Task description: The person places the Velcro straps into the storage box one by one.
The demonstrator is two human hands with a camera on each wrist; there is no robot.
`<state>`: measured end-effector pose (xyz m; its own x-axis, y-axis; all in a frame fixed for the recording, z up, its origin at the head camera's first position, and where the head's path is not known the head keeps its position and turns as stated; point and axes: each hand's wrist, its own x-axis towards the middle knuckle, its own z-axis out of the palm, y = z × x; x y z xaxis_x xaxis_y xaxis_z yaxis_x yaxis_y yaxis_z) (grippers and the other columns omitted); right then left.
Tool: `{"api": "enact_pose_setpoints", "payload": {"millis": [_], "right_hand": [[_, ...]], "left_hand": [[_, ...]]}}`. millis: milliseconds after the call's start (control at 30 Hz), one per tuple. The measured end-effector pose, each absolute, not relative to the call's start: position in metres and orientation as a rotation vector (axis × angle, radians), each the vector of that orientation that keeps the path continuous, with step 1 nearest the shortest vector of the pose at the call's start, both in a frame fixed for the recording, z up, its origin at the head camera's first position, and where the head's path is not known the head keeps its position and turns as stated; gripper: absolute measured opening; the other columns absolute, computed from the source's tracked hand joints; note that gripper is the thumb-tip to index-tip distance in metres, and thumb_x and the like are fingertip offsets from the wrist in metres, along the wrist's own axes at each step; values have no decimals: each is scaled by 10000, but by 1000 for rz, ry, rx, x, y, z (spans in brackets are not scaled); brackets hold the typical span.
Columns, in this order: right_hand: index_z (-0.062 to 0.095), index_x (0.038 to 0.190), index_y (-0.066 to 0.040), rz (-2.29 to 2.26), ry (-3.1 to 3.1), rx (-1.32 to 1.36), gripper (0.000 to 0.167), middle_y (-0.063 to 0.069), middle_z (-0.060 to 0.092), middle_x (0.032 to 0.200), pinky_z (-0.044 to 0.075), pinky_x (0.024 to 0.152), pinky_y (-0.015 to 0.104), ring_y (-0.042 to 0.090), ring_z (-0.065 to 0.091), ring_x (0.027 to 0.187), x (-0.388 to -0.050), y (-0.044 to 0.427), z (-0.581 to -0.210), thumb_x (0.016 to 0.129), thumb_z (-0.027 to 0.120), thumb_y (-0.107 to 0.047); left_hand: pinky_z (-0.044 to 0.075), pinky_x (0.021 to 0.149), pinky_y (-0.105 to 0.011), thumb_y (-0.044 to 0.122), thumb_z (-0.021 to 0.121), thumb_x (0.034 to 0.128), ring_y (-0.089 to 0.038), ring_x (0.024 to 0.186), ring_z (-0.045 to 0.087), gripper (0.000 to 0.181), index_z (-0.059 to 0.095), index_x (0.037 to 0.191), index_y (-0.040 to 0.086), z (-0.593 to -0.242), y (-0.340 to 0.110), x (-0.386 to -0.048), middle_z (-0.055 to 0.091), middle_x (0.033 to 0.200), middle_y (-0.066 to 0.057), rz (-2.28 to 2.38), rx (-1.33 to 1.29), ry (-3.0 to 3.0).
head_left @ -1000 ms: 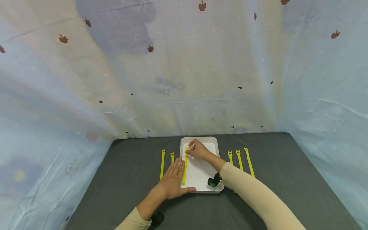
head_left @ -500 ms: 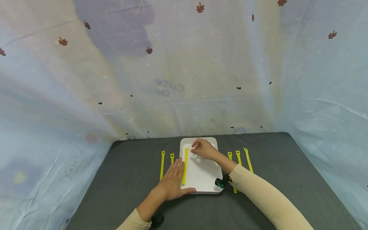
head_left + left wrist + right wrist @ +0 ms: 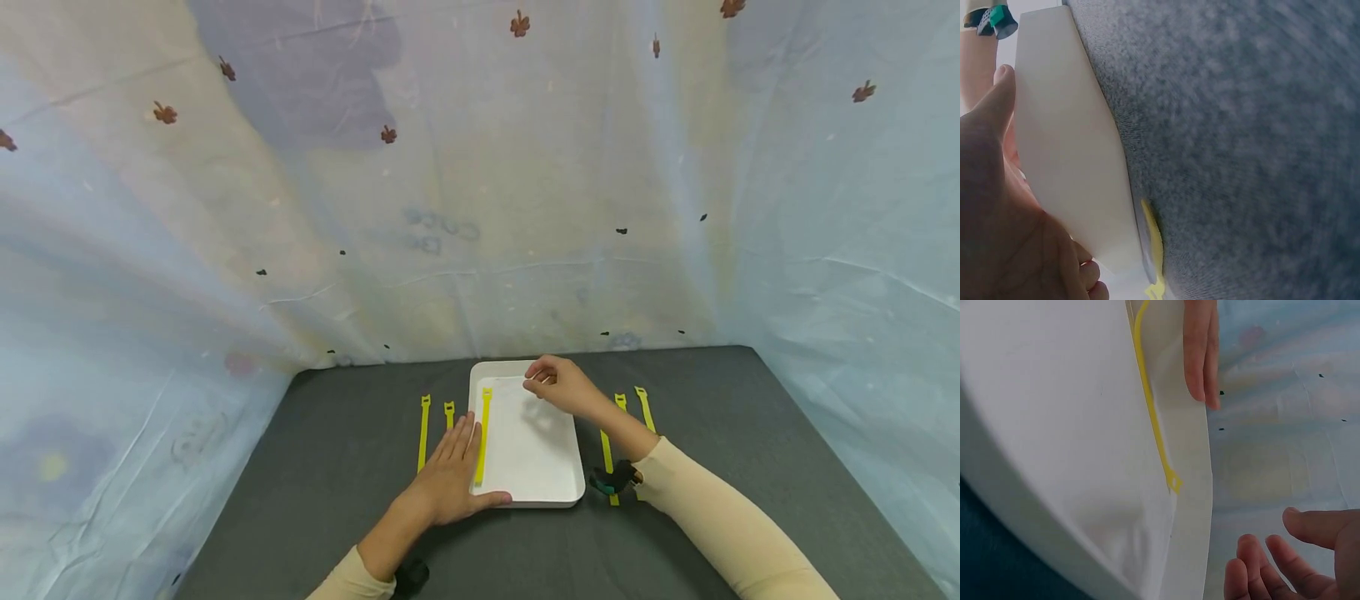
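In the head view a shallow white tray (image 3: 528, 475) lies on the dark cloth. One yellow cable tie (image 3: 483, 437), slotted head at the far end, lies lengthwise inside it along the left side. My left hand (image 3: 447, 477) rests on the tray's left rim, fingers straight and thumb stretched along the front edge. Above the tray's far right part hovers my right hand (image 3: 562, 387), fingers loosely bent. The right wrist view shows that hand's thumb and fingers (image 3: 1254, 562) apart, with nothing between them, and the tie (image 3: 1155, 422) beyond.
Left of the tray lie two more yellow ties (image 3: 424, 429), one partly behind my left hand. Several others (image 3: 643, 407) lie on the right, partly covered by my right forearm. A patterned curtain (image 3: 480, 208) hangs behind and beside the grey-clothed table (image 3: 315, 483).
My right hand has let go of the tie in the tray and moved right, to the tray's far right side. My left hand has stayed on the rim.
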<state>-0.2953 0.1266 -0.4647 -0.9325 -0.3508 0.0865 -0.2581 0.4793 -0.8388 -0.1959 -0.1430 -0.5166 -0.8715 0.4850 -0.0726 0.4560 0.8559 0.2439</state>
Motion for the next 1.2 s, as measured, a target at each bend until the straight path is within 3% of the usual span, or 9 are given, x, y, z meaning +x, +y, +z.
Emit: {"api": "enact_pose_setpoints", "payload": {"millis": [333,600,833,1033,1200], "right_hand": [[684,1230,14,-1503,2642,-519,236,154,716,1083,584,776,342,410,694,960,-282,163,-461,1081,672,-169],[682,1216,27,-1519,2689,-525,240,177,714,1057,582,731,329,325,694,877,-271,195,-470,1075,687,-168],[692,1219,10,-1502,2713,-463,241,239,719,1099,606,744,370,429,700,933,-264,220,-478,1074,692,-182],[714,1191,8,-1440,2804,-419,233,179,733,1071,554,712,314,296,689,882,-267,240,-485,1072,694,-192],[707,1199,26,-1425,2838,-351,240,192,731,1074,558,692,320,302,688,883,-269,259,-491,1075,689,-179]], "left_hand": [[173,1325,-551,870,577,898,-389,1661,68,1275,146,1704,-19,-518,-144,-195,40,1799,-196,347,741,2901],[178,1330,-524,873,567,901,-384,1661,76,1266,164,1702,-21,-516,-143,-194,59,1795,-201,316,754,2910],[185,1329,-522,874,556,907,-376,1663,73,1256,163,1704,-14,-516,-143,-195,51,1797,-196,311,754,2908],[185,1329,-524,887,545,900,-375,1664,67,1265,163,1705,-12,-516,-144,-195,48,1797,-194,318,752,2905],[184,1329,-527,892,544,895,-372,1664,63,1269,166,1706,-8,-516,-144,-196,46,1799,-191,322,749,2903]]}}
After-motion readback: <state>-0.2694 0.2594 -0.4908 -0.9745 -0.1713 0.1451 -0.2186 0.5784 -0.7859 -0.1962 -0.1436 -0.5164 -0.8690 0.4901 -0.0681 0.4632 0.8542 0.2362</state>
